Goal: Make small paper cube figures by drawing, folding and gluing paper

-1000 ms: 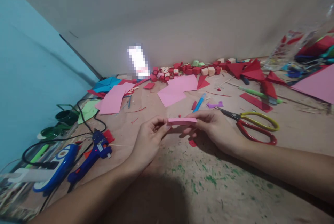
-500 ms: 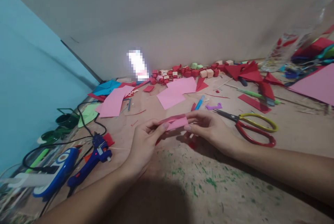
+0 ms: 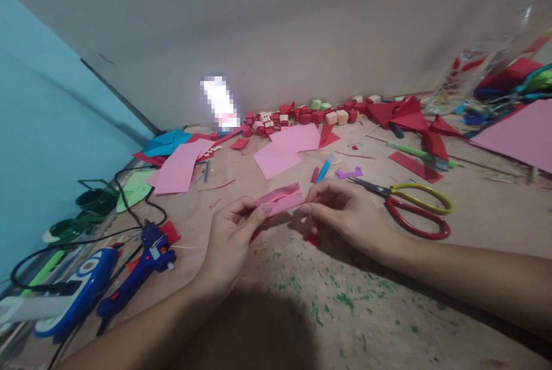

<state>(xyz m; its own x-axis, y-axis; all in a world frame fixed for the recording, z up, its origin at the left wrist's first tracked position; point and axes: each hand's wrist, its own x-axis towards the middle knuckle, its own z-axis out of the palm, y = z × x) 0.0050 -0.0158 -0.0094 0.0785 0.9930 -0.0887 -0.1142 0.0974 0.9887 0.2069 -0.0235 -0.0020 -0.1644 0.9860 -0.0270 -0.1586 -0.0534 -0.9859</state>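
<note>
A small folded strip of pink paper (image 3: 282,200) is held above the work surface, its long upper edge partly open. My left hand (image 3: 235,229) pinches its left end between thumb and fingers. At the right end, the thumb and forefinger of my right hand (image 3: 340,212) are closed on the paper's corner. Scissors (image 3: 382,190) with one yellow and one red handle lie just right of my right hand. A blue pen-like piece (image 3: 324,168) and a purple scrap (image 3: 350,172) lie beyond it.
A blue glue gun (image 3: 149,258) and a blue-and-white power strip (image 3: 81,289) with black cables lie at left. Pink sheets (image 3: 287,149), red paper pieces (image 3: 414,167) and small folded blocks (image 3: 302,114) line the back. A clear bottle (image 3: 474,60) leans at right.
My right hand has slid toward the paper's right corner, showing more of the strip between the hands. The whole view has shifted slightly, with objects appearing further left.
</note>
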